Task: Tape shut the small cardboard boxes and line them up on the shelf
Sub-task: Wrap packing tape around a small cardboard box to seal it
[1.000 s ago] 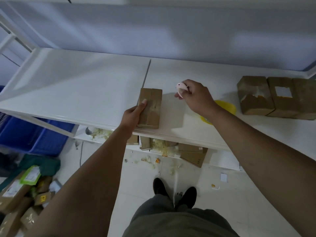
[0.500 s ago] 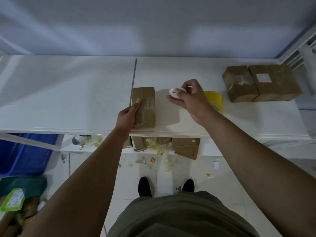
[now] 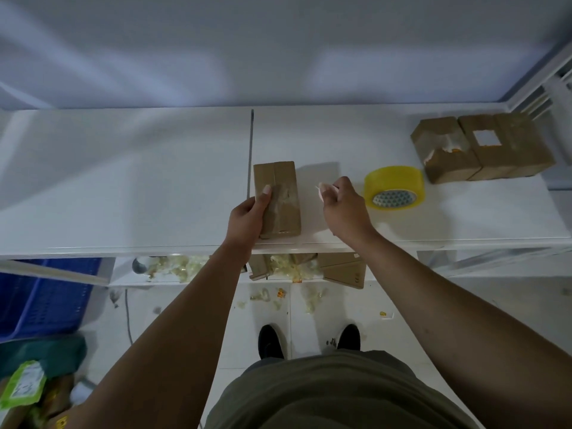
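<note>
A small brown cardboard box [image 3: 283, 193] lies on the white shelf [image 3: 123, 187] near its front edge, with clear tape across its top. My left hand [image 3: 247, 216] grips the box's left side, thumb pressed on top. Just right of the box, my right hand [image 3: 342, 209] holds a small pink cutter [image 3: 323, 190] in curled fingers, slightly above the shelf. A yellow tape roll [image 3: 393, 187] stands to the right of that hand. Taped brown boxes [image 3: 483, 148] sit side by side at the shelf's far right.
A dark seam [image 3: 250, 150] splits the shelf boards just left of the box. Below the shelf lie flattened cardboard and tape scraps [image 3: 297, 267]. A blue crate [image 3: 46, 301] and packages [image 3: 28, 394] sit on the floor at left. My shoes [image 3: 309, 340] stand close to the shelf.
My right hand with the cutter has dropped lower and drawn back from the box, uncovering the tape roll. The view has shifted right. My left hand keeps its grip on the box.
</note>
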A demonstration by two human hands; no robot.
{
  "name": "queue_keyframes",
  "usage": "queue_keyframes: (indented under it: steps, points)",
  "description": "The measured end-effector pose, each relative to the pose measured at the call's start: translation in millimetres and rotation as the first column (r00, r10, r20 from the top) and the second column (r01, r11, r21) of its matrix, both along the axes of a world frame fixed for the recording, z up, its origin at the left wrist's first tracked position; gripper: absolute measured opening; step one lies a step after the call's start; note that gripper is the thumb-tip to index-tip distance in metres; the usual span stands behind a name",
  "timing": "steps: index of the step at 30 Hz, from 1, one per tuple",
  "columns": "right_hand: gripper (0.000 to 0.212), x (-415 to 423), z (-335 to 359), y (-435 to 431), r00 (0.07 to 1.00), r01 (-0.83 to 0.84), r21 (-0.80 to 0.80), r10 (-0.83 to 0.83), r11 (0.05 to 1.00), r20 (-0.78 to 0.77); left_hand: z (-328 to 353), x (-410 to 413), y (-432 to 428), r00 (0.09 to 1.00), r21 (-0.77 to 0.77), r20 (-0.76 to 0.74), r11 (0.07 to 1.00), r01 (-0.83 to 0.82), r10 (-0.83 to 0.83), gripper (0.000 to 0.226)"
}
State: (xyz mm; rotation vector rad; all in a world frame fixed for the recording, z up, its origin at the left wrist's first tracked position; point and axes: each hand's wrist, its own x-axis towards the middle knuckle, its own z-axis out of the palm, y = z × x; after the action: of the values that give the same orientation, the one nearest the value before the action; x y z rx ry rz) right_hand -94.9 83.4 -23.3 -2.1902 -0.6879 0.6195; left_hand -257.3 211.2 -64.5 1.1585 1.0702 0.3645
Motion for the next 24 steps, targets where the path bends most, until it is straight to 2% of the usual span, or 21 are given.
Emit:
queue_keyframes:
  steps: [5, 9, 12, 14, 18, 21, 24]
  points:
    - [0.024, -6.4, -5.3, 16.3, 0.994, 0.026, 0.017, -0.027, 1.0, 0.102, 4.1, -2.2, -5.0, 1.0, 0.029, 0.029, 1.0, -0.009, 0.008, 0.044]
    - [0.019, -13.5, -10.4, 4.9, 0.98, -0.071, -0.108, 0.09, 0.992, 0.178, 7.4, -1.0, -11.1, 0.998, 0.044, 0.058, 0.999, -0.031, 0.029, 0.044]
    - [0.017, -24.5, -27.3, -26.6, 0.95, -0.161, -0.169, 0.199, 0.972, 0.242, 11.1, 1.7, -8.1, 0.99, -0.006, 0.022, 0.991, -0.137, 0.137, 0.04]
    - [0.015, -30.2, -37.9, -46.9, 0.948, -0.187, -0.205, 0.231, 0.961, 0.22, 12.4, 2.2, -5.0, 0.983, -0.054, 0.02, 0.982, -0.18, 0.181, 0.04]
    - [0.026, -22.5, -40.9, -58.4, 0.957, -0.156, -0.186, 0.195, 0.97, 0.214, 12.1, 2.7, -10.2, 0.987, -0.029, 0.051, 0.988, -0.15, 0.151, 0.039]
    - [0.024, -9.6, -36.5, -46.9, 0.934, -0.234, -0.193, 0.276, 0.953, 0.228, 15.6, -2.1, -13.3, 0.983, -0.03, 0.068, 0.985, -0.169, 0.17, 0.04]
    - [0.028, -3.9, -30.3, -34.5, 0.928, -0.306, -0.171, 0.334, 0.937, 0.168, 18.1, -11.9, -13.5, 0.973, -0.001, 0.081, 0.976, -0.217, 0.216, 0.043]
